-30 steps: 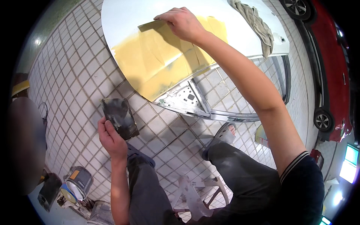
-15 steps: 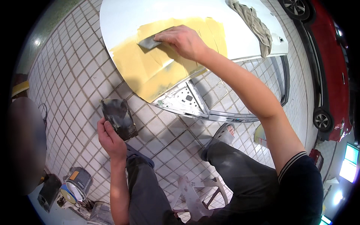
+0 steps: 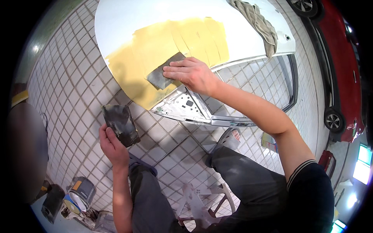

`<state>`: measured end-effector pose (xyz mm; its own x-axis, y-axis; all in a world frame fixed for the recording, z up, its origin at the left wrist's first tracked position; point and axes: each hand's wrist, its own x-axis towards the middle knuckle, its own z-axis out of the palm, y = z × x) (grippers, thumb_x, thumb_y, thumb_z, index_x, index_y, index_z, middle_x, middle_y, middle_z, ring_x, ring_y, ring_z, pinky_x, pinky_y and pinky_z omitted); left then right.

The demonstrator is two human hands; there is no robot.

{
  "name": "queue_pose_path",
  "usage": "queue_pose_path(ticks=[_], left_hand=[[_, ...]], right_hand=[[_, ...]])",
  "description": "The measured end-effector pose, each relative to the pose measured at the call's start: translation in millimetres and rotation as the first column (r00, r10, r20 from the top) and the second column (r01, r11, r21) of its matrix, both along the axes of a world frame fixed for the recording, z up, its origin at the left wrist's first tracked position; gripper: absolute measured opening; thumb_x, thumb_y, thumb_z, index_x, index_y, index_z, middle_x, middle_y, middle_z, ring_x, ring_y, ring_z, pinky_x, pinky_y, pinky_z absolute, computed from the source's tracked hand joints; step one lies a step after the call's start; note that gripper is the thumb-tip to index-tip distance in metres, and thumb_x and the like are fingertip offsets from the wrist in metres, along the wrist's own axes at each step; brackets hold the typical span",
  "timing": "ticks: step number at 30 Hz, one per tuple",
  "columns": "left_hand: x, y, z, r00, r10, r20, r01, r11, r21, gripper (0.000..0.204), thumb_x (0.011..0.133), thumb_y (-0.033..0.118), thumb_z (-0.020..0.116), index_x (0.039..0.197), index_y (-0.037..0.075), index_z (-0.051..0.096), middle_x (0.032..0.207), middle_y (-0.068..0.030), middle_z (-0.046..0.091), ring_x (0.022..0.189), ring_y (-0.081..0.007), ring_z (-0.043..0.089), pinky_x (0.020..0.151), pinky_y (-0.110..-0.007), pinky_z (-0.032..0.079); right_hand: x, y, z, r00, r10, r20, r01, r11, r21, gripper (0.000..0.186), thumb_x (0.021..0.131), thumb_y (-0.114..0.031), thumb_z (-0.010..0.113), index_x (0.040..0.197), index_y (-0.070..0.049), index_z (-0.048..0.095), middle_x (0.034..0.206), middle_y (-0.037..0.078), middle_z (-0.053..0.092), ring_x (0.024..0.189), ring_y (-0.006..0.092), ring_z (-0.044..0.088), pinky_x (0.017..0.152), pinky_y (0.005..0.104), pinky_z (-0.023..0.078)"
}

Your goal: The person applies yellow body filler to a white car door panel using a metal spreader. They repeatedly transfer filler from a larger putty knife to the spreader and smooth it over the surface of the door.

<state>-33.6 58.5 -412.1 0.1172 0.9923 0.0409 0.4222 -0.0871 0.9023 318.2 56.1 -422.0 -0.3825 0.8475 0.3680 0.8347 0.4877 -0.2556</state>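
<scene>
My right hand [image 3: 190,73] grips a grey flat spreader [image 3: 157,77], which lies against the yellow filler layer [image 3: 136,77] on a white car door panel [image 3: 120,23], near the lower edge of that layer. My left hand [image 3: 112,139] holds a dark, smeared rectangular plate [image 3: 121,120] off to the left of the door. A crumpled beige cloth [image 3: 252,21] lies on the panel's right part. Below the filler, the door's bare bracket [image 3: 180,105] and window frame [image 3: 291,77] show.
Around the door is a white tiled floor [image 3: 74,97]. Paint cans [image 3: 79,190] stand at lower left. A plastic stool [image 3: 196,202] is between my legs. A can [image 3: 268,141] stands behind my right foot. A red car [image 3: 342,66] is at the right.
My right hand and the spreader have moved down across the filler toward the door's lower edge. My left hand with the plate has shifted only slightly down and left.
</scene>
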Motion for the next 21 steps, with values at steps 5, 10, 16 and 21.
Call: queue_pose_path(ticks=[5,10,16,21], left_hand=[[2.4,0.0,1.9,1.0,-0.026,0.008,0.026,1.0,0.001,0.026,0.108,0.02,0.042,0.11,-0.002,0.054,0.09,-0.0004,0.053,0.085,-0.008,0.046,0.077,-0.022,0.039],[4.8,0.1,1.1,0.999,-0.028,0.022,0.028,1.0,0.002,0.026,0.108,0.02,0.041,0.108,-0.002,0.055,0.091,-0.0011,0.055,0.085,-0.0082,0.047,0.077,-0.023,0.04],[6.2,0.3,3.0,0.999,-0.028,-0.015,0.028,0.999,0.021,0.024,0.107,0.018,0.04,0.106,-0.001,0.055,0.09,-0.0015,0.055,0.084,-0.0082,0.047,0.077,-0.023,0.04],[-1.8,0.8,-2.2,1.0,-0.004,-0.021,0.005,0.999,0.04,0.025,0.106,0.017,0.041,0.107,-0.002,0.057,0.089,-0.0067,0.061,0.083,-0.0139,0.053,0.076,-0.028,0.044]], right_hand=[[-2.2,-22.6,-6.5,0.999,0.002,0.047,-0.001,1.0,-0.011,0.046,0.081,-0.005,0.064,0.126,-0.015,0.064,0.133,-0.002,0.064,0.119,0.0185,0.061,0.094,0.0337,0.048],[-2.9,-46.6,-19.8,0.981,0.0,0.192,0.009,0.999,-0.047,0.05,0.085,-0.01,0.059,0.135,-0.016,0.058,0.14,0.0,0.059,0.13,0.0188,0.055,0.103,0.0354,0.047],[-4.0,-69.7,-24.0,0.974,0.04,0.223,-0.015,0.993,-0.114,0.041,0.093,-0.017,0.052,0.135,-0.014,0.057,0.143,0.002,0.056,0.132,0.0194,0.052,0.105,0.0349,0.044],[-3.2,-78.6,-4.0,0.986,0.067,0.153,-0.054,0.995,-0.084,0.038,0.093,-0.016,0.054,0.131,-0.013,0.06,0.135,0.003,0.062,0.123,0.022,0.059,0.101,0.0361,0.047]])
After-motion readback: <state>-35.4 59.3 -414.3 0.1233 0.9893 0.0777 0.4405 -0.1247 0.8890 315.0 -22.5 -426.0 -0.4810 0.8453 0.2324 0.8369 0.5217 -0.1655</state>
